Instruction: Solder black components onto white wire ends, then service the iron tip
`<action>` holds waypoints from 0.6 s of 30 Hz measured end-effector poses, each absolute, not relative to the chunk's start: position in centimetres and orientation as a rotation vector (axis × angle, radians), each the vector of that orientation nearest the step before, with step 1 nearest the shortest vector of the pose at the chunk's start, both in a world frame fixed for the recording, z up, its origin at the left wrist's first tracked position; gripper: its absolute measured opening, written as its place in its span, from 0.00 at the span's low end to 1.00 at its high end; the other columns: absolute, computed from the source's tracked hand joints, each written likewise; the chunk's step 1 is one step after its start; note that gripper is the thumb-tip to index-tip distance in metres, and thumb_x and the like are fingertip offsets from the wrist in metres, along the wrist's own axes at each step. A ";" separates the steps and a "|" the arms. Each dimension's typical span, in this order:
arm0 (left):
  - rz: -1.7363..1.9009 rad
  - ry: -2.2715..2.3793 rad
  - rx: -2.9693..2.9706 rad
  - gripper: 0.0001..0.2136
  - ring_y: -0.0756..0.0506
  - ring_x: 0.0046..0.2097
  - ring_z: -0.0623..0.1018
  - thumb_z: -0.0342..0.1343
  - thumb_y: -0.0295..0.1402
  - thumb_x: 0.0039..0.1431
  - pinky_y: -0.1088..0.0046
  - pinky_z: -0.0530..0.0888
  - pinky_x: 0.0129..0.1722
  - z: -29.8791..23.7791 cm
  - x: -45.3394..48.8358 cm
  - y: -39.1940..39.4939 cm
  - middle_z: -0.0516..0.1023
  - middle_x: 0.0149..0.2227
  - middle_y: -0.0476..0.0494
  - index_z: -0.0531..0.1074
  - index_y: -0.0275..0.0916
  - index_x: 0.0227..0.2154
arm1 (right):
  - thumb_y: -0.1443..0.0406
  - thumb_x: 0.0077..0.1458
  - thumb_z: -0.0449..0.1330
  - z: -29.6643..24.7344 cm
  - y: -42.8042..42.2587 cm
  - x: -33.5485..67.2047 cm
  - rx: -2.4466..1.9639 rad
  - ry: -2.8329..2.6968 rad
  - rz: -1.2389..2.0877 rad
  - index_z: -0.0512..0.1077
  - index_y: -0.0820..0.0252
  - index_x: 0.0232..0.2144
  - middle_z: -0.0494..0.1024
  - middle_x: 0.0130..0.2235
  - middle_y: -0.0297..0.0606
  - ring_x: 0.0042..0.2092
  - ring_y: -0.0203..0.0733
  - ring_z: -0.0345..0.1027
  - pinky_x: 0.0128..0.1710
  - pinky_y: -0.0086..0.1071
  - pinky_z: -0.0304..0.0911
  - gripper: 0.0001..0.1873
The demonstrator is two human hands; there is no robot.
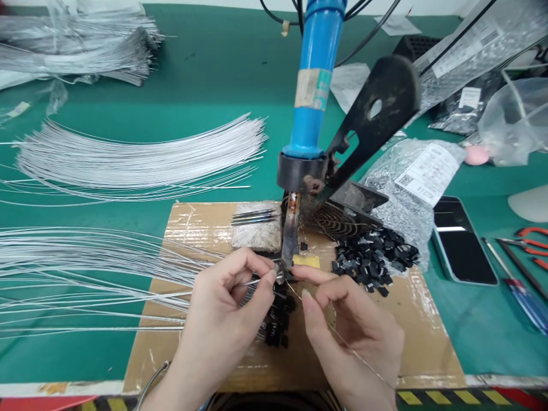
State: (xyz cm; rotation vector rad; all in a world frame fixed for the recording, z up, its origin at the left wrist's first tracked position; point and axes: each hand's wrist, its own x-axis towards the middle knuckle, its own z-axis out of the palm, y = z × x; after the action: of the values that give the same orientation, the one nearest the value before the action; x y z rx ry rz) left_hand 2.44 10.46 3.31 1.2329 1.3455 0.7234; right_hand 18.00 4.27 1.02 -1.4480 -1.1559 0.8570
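My left hand (226, 319) is closed in a pinch on a thin grey-white wire (252, 282), its end close under the soldering iron tip (290, 234). The tiny piece at the wire's end is too small to make out. My right hand (353, 331) pinches a strand of solder wire (355, 353), which runs across the palm and up toward the same tip. Above both hands the blue-handled soldering iron (310, 103) points down in a black metal stand (377, 114). Between and below the fingers lie several wires with black ends (274, 328), partly hidden by my left hand.
Cardboard (428, 354) covers the work spot on a green mat (205, 68). Loose black pieces (372, 257) are heaped to the right, near a phone (464, 240) and pliers (531, 242). Wire bundles (141, 162) spread on the left. A pad (257, 231) holds several dark-tipped pieces.
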 end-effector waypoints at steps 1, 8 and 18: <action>0.724 1.344 1.233 0.07 0.50 0.30 0.74 0.61 0.32 0.64 0.75 0.63 0.26 3.3 2.5 10.5 0.80 0.31 0.49 0.75 0.41 0.29 | 0.70 0.64 0.64 1.0 4.3 18.0 -1.446 -1.157 0.861 0.70 0.53 0.31 0.87 0.49 0.37 0.51 0.44 0.84 0.51 0.31 0.75 0.10; 0.726 1.348 1.235 0.07 0.51 0.27 0.70 0.61 0.33 0.62 0.75 0.61 0.25 3.2 2.8 10.4 0.81 0.31 0.48 0.74 0.40 0.29 | 0.69 0.66 0.63 0.9 4.1 18.0 -1.463 -1.122 0.866 0.69 0.52 0.30 0.87 0.50 0.31 0.52 0.39 0.82 0.53 0.29 0.72 0.11; 0.721 1.361 1.267 0.07 0.50 0.28 0.74 0.61 0.33 0.62 0.76 0.63 0.25 3.1 2.5 10.3 0.79 0.30 0.49 0.75 0.40 0.29 | 0.68 0.66 0.63 0.8 4.1 17.9 -1.476 -1.123 0.860 0.69 0.52 0.30 0.87 0.49 0.33 0.51 0.42 0.83 0.52 0.32 0.73 0.11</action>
State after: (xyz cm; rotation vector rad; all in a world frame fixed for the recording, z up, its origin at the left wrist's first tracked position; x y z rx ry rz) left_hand 2.50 10.30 3.05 1.2674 1.3609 0.7214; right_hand 17.89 4.12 0.76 -1.4757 -1.1233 0.8601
